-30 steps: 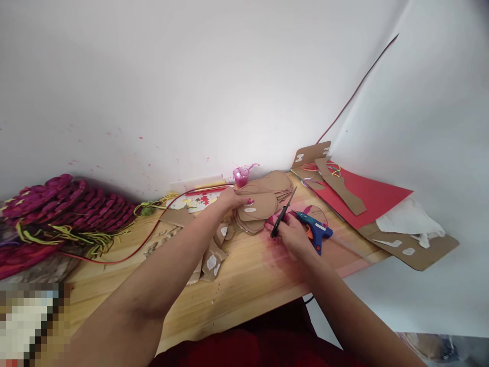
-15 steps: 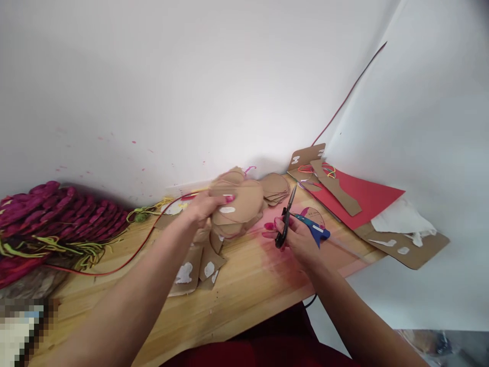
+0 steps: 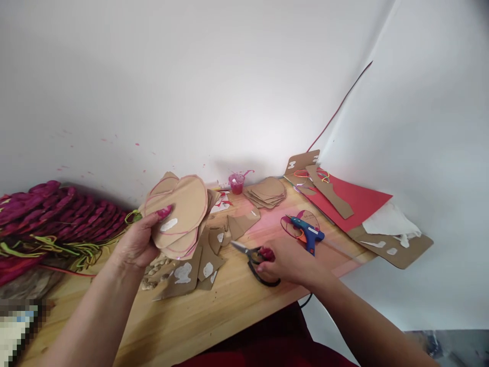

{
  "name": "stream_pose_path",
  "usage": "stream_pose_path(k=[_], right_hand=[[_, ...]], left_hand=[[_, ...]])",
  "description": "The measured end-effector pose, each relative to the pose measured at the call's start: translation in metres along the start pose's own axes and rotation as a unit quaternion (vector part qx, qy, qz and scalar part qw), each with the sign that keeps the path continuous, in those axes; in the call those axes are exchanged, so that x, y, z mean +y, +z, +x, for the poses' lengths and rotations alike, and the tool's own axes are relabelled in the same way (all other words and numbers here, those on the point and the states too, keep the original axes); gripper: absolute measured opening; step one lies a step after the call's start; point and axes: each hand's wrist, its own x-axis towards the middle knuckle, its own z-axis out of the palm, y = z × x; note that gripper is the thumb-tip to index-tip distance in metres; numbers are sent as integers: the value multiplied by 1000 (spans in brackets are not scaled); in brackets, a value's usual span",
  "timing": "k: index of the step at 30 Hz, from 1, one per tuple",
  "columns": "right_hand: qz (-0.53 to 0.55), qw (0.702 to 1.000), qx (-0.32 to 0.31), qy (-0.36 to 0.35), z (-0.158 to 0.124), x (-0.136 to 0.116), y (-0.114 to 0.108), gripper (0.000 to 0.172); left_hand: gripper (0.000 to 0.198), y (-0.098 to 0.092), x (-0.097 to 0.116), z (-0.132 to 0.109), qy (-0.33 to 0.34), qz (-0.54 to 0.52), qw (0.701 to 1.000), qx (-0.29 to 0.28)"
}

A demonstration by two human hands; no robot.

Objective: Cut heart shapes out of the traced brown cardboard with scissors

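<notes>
My left hand (image 3: pixel 139 237) grips several brown cardboard pieces (image 3: pixel 185 204) with pink drawn outlines, lifted above the table and its thumb pressed on the top one. In my right hand (image 3: pixel 284 262) is a pair of black-handled scissors (image 3: pixel 251 255), low over the wood with the blades pointing left. Paint stains the fingertips of both hands. Cardboard scraps (image 3: pixel 191 275) with white patches lie below the lifted pieces. Between the hands and the wall sits a stack of rounded cardboard cutouts (image 3: pixel 269 191). A blue glue gun (image 3: pixel 311 234) rests beyond my right hand.
Magenta painted pieces (image 3: pixel 76 214) with green strands line the left side. A small cup of pink paint (image 3: pixel 237 183) stands by the wall. Red sheet (image 3: pixel 355 196), white cloth (image 3: pixel 393 219) and cardboard lie at the right, the cardboard overhanging the table (image 3: pixel 217 323).
My left hand has moved left with the cardboard pieces, uncovering the paint cup. The scissors have come down and left in my right hand, swinging from pointing up to pointing left.
</notes>
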Motion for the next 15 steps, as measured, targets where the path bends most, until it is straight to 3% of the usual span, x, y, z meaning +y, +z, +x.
stream_pose_path(k=[3,6,9,12,15], right_hand=[[1,996,83,-20,19,3,-11,19],[38,983,178,-4,46,0,-8,42],[67,984,165,-27,64,-18,11,52],[163,969,129,-131,73,-34,25,39],[174,964,144,-137,82,-25,9,30]], left_hand=[[44,-6,-4,-5,-21,-10,1000,12],[44,-11,-8,-9,-33,-10,999,21],[44,-14,-11,-13,-46,-8,999,22],[44,-17,-15,-15,-54,-3,998,19],[41,-21,-17,-17,-74,1,997,25]])
